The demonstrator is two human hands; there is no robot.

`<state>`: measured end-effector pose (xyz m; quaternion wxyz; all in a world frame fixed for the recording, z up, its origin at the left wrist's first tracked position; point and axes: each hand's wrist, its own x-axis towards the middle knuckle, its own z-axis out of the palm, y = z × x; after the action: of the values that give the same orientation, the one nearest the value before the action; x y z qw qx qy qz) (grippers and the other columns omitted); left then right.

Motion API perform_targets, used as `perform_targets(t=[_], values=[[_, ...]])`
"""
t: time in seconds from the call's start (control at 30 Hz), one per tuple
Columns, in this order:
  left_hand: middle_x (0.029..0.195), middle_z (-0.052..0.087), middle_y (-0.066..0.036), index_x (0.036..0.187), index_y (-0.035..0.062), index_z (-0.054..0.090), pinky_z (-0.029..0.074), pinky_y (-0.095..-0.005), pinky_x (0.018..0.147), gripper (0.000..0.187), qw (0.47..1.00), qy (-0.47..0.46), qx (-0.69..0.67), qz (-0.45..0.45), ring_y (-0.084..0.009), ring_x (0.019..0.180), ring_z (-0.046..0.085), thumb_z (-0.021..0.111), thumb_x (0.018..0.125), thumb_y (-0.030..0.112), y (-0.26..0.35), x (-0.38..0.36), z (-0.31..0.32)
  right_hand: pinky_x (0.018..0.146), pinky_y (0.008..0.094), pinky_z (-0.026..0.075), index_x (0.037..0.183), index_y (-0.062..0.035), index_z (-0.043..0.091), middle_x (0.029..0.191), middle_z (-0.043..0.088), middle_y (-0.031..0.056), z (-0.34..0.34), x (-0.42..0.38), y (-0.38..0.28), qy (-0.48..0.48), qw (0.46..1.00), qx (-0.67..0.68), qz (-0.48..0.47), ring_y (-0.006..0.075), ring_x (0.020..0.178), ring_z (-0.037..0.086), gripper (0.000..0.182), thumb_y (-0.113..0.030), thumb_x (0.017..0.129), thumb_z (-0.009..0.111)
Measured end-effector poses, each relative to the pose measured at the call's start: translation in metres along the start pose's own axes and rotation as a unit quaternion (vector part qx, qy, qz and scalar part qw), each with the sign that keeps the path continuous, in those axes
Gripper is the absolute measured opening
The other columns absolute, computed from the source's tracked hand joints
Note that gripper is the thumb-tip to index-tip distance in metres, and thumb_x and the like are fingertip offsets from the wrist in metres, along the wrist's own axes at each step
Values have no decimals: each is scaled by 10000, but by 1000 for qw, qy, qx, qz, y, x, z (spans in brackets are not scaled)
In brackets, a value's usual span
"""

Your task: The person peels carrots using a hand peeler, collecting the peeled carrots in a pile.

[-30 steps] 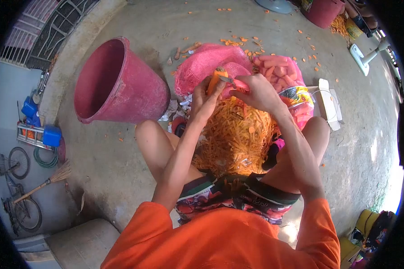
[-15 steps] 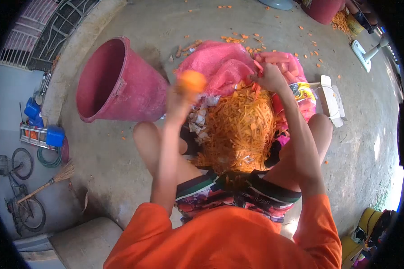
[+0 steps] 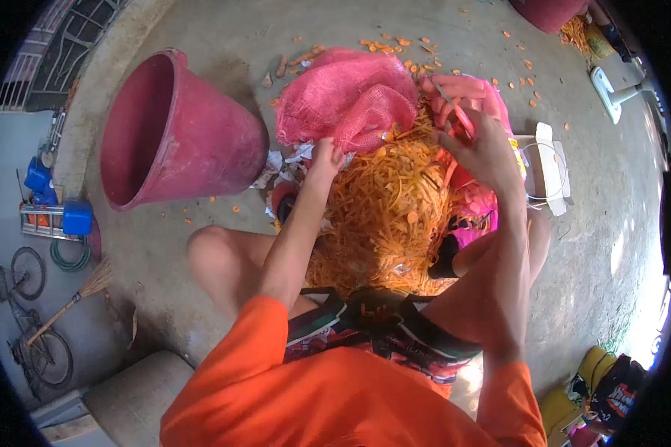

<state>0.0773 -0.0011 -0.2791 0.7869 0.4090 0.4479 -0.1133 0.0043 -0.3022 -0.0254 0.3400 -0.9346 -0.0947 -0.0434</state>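
My left hand (image 3: 326, 157) is closed at the near edge of a pink mesh sack (image 3: 343, 93), its fingers pinching the netting. In my right hand (image 3: 487, 149) is a red-handled knife (image 3: 462, 118), its narrow grey blade pointing up and away. A large heap of orange carrot peelings (image 3: 391, 212) lies between my legs, just below both hands. Peeled carrots (image 3: 455, 86) rest on another pink bag (image 3: 490, 97) beyond my right hand. Whether the sack under my left hand holds anything cannot be seen.
A big pink tub (image 3: 209, 141) lies tilted at the left, its mouth facing away from me. Carrot slices (image 3: 384, 47) are scattered over the concrete floor (image 3: 589, 246). An opened white box (image 3: 550, 167) stands at the right, and a broom (image 3: 82, 294) leans at the far left.
The round orange carrot piece in my left hand is gone from it. That hand has moved right to the pink sack. My right hand has lifted slightly and turned, showing the knife's blade.
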Motion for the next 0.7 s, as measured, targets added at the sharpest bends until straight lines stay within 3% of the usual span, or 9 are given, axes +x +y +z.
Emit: perform_targets(t=[0.03,0.07,0.17,0.23,0.43,0.47,0.63,0.67,0.7], values=[[962,675,-94,1067,65,665,577,-357,758,242,992,19,94,80,-228,883,689,628,924,256,-2,13,12,716,481,508,1009,10,678,813,689,217,-4,0,0,-4,1000,0,4,401,787,677,372,-262,798,819],[1069,697,-158,1139,35,661,570,-414,776,327,965,45,176,187,-302,910,696,637,906,262,-17,107,0,704,451,506,1038,-7,683,809,697,196,-9,1,0,-12,999,-22,20,362,752,674,355,-259,821,808],[1073,698,-157,1143,39,661,567,-424,787,319,941,30,254,223,-297,920,696,632,910,255,-11,143,27,695,423,507,1088,-16,693,846,715,188,-17,14,5,-46,997,-31,62,314,745,681,358,-254,844,806],[1076,699,-155,1147,43,660,564,-435,798,312,910,13,325,256,-292,931,696,626,915,248,-23,157,39,690,414,508,1052,2,682,804,704,173,-14,22,13,-7,998,-18,58,300,721,680,329,-228,852,806],[1087,700,-152,1158,54,660,555,-466,832,292,778,-39,519,352,-276,963,697,610,928,228,-114,177,143,607,328,455,976,-3,647,741,641,109,-8,51,43,-10,996,22,87,165,641,571,252,-174,864,796],[1089,701,-151,1160,56,660,553,-471,837,289,750,-51,549,366,-274,968,698,607,930,224,-112,191,167,609,324,458,973,0,646,742,638,101,-8,55,45,-19,995,11,99,161,643,572,249,-167,864,795],[1098,702,-149,1169,66,659,546,-497,865,276,584,-119,677,431,-261,995,698,593,941,207,-27,217,115,622,312,471,982,6,643,772,645,82,-9,56,57,-11,994,-6,104,147,656,575,244,-136,858,797],[1099,702,-148,1171,68,659,544,-502,871,274,546,-132,699,443,-258,1000,699,590,943,204,-26,218,117,661,366,491,984,10,650,795,660,150,-12,58,54,-14,990,18,138,286,705,607,263,-151,840,800],[1079,720,-208,1104,56,716,551,-512,863,245,463,-38,780,418,-309,962,718,563,941,159,6,212,105,700,420,510,986,14,657,818,676,218,-14,60,53,-17,984,42,171,425,753,639,285,-166,821,802]])
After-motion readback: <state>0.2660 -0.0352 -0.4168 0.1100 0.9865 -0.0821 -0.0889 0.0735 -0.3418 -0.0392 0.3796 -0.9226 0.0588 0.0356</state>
